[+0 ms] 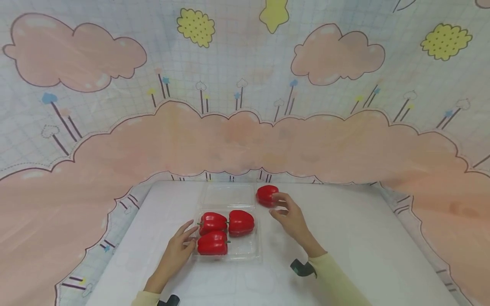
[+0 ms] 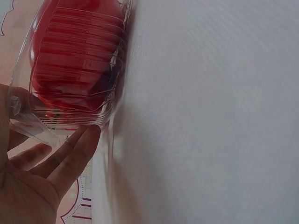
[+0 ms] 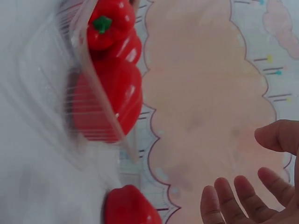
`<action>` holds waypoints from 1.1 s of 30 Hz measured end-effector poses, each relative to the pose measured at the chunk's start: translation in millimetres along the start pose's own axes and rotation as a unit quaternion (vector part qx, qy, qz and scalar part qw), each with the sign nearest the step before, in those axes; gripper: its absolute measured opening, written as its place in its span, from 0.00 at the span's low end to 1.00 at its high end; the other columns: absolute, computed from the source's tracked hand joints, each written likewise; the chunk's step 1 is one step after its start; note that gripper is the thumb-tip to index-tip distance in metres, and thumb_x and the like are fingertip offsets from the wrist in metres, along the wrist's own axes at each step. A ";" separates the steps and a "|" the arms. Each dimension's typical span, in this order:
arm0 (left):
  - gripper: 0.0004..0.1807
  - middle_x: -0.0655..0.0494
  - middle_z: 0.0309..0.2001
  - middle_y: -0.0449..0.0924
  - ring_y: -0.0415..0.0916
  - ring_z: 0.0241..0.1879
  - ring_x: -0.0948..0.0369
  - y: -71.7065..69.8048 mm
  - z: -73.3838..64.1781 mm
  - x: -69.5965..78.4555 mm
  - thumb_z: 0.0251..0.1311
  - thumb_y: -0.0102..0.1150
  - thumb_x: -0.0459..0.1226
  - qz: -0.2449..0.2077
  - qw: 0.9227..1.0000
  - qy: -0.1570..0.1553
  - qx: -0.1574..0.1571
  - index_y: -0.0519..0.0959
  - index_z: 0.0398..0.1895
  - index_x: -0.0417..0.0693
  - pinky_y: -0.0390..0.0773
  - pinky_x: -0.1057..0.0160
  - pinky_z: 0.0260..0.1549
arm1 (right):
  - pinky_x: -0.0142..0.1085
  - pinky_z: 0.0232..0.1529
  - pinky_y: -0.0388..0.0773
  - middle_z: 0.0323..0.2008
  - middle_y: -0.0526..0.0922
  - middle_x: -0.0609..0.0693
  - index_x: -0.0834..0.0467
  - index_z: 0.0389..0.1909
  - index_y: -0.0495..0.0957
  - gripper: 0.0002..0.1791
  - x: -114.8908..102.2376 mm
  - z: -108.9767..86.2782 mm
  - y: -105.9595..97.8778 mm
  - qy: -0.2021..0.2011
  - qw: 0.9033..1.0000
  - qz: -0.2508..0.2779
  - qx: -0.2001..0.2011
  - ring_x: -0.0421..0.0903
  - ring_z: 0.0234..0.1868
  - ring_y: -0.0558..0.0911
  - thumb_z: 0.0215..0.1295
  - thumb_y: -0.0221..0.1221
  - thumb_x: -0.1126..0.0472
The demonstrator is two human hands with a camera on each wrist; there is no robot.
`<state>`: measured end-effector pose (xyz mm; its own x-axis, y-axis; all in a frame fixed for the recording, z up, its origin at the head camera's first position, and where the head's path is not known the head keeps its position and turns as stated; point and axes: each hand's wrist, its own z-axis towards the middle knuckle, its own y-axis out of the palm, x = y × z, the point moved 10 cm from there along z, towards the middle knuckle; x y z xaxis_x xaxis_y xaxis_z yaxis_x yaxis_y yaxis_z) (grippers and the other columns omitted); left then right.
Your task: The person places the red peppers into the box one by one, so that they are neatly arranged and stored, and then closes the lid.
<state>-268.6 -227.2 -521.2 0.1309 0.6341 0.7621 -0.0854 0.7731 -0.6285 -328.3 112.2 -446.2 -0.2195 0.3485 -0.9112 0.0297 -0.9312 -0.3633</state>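
Note:
Three red bell peppers (image 1: 212, 243) lie in a clear plastic clamshell box (image 1: 245, 250), its lid (image 1: 228, 196) folded back behind it. My left hand (image 1: 178, 248) rests its spread fingers against the box's left side; in the left wrist view, the fingertips (image 2: 92, 135) touch the ribbed plastic wall. Another red bell pepper (image 1: 266, 195) sits on the table just right of the lid. Beside that pepper is my right hand (image 1: 291, 217), thumb and fingers parted. In the right wrist view, nothing lies between the fingers (image 3: 245, 200), and the loose pepper (image 3: 130, 207) is apart from them.
A white table (image 1: 344, 238) carries the box and the peppers. Behind and around it hangs a cloth (image 1: 268, 144) printed with clouds and stars. Dark wrist-camera mounts (image 1: 303, 268) show at both wrists.

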 end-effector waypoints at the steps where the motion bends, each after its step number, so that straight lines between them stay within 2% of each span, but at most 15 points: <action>1: 0.24 0.45 0.72 0.63 0.83 0.51 0.49 -0.7 0.3 1.0 0.63 0.58 0.30 0.002 1.000 0.003 0.002 0.74 0.64 0.41 0.87 0.63 0.42 | 0.43 0.58 0.82 0.60 0.77 0.54 0.55 0.61 0.70 0.25 3.1 2.4 -1.4 0.002 1.000 0.002 0.004 0.54 0.61 0.78 0.63 0.63 0.65; 6: 0.24 0.44 0.72 0.64 0.83 0.50 0.48 -3.5 1.4 4.6 0.63 0.58 0.31 0.008 1.000 0.012 0.009 0.74 0.63 0.41 0.87 0.61 0.41 | 0.41 0.57 0.82 0.60 0.76 0.58 0.55 0.61 0.70 0.25 17.1 13.5 -8.8 0.003 0.999 0.018 0.027 0.57 0.62 0.76 0.63 0.63 0.65; 10: 0.23 0.44 0.72 0.64 0.83 0.50 0.47 -3.1 0.7 5.0 0.63 0.58 0.31 0.007 1.000 0.009 0.008 0.74 0.63 0.40 0.87 0.61 0.41 | 0.49 0.61 0.78 0.63 0.73 0.60 0.57 0.63 0.69 0.27 30.5 21.0 -12.1 0.001 0.999 0.042 0.034 0.60 0.65 0.73 0.62 0.63 0.66; 18: 0.24 0.45 0.73 0.62 0.82 0.52 0.48 -0.2 -1.6 1.6 0.64 0.57 0.31 0.003 1.000 -0.010 -0.005 0.74 0.64 0.42 0.87 0.62 0.42 | 0.53 0.68 0.72 0.69 0.66 0.58 0.56 0.67 0.64 0.30 61.2 32.4 -9.9 0.057 0.996 0.060 0.025 0.57 0.70 0.67 0.65 0.61 0.63; 22: 0.24 0.46 0.73 0.62 0.82 0.53 0.48 -0.3 0.0 3.1 0.64 0.57 0.31 0.002 1.000 -0.010 -0.005 0.74 0.64 0.43 0.86 0.62 0.43 | 0.54 0.67 0.72 0.69 0.65 0.60 0.58 0.68 0.63 0.32 66.4 40.0 -10.8 0.062 0.996 0.064 0.031 0.58 0.70 0.66 0.63 0.61 0.63; 29: 0.24 0.46 0.74 0.61 0.82 0.53 0.49 0.8 1.1 1.0 0.64 0.56 0.31 0.009 1.000 -0.013 -0.006 0.73 0.65 0.43 0.86 0.62 0.44 | 0.55 0.67 0.72 0.71 0.63 0.55 0.54 0.70 0.61 0.35 78.9 49.5 -9.8 0.095 0.994 0.052 0.027 0.58 0.73 0.63 0.63 0.62 0.59; 33: 0.24 0.46 0.73 0.62 0.82 0.53 0.49 1.3 -0.2 -0.4 0.64 0.56 0.31 0.002 1.000 -0.015 -0.006 0.74 0.65 0.43 0.86 0.62 0.44 | 0.57 0.68 0.70 0.73 0.62 0.56 0.53 0.71 0.60 0.36 85.3 51.1 -7.3 0.113 0.992 0.056 0.023 0.59 0.74 0.62 0.63 0.62 0.58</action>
<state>-268.5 -226.4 -522.4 0.1014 0.6378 0.7635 -0.0740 0.7702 -0.6335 -397.1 143.3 -511.3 0.0067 0.2526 -0.9675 -0.0047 -0.9676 -0.2526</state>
